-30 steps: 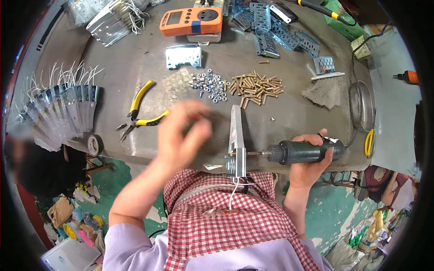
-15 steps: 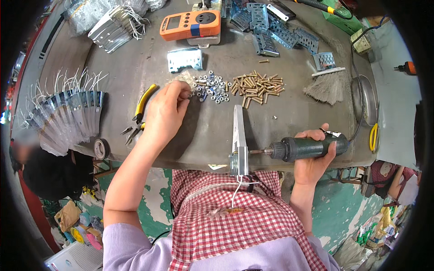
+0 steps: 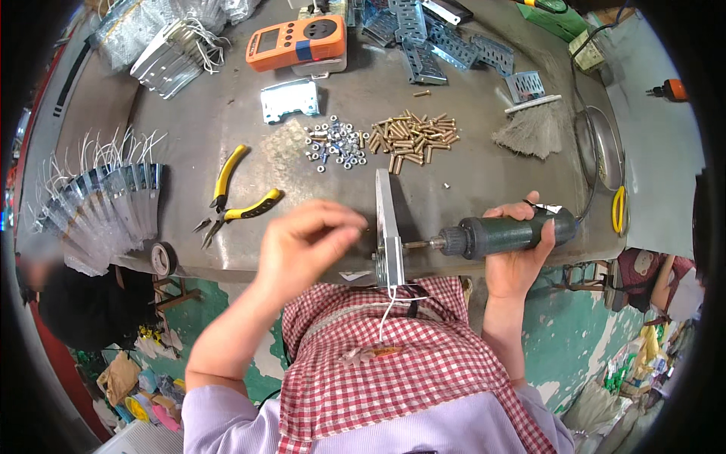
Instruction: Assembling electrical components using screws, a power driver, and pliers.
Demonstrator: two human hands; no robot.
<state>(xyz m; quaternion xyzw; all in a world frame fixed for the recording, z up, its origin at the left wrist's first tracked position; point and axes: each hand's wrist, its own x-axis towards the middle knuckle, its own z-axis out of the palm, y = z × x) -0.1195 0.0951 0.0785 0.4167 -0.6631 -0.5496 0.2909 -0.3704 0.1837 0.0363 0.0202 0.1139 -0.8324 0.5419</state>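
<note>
My right hand [image 3: 518, 253] grips a dark green electric screwdriver [image 3: 507, 233] lying level, its bit pointing left against an upright metal bracket plate [image 3: 388, 227] at the table's near edge. White wires [image 3: 393, 303] hang from the bracket's bottom. My left hand [image 3: 306, 246] hovers just left of the bracket, blurred, fingertips pinched together toward the plate; whether a small part sits between them I cannot tell. A pile of silver nuts [image 3: 334, 144] and a pile of brass screws [image 3: 414, 135] lie farther back on the table.
Yellow-handled pliers [image 3: 234, 198] lie left of my left hand. An orange meter [image 3: 296, 43], a single bracket [image 3: 289, 98], stacked metal plates [image 3: 442, 41], wired brackets in rows [image 3: 102, 204], a tape roll [image 3: 161, 259] and a small brush [image 3: 529, 132] stand around the grey table [image 3: 469, 181].
My left hand reached out to the nut pile, then came back toward the bracket with fingers pinched. The right hand and screwdriver stayed at the plate.
</note>
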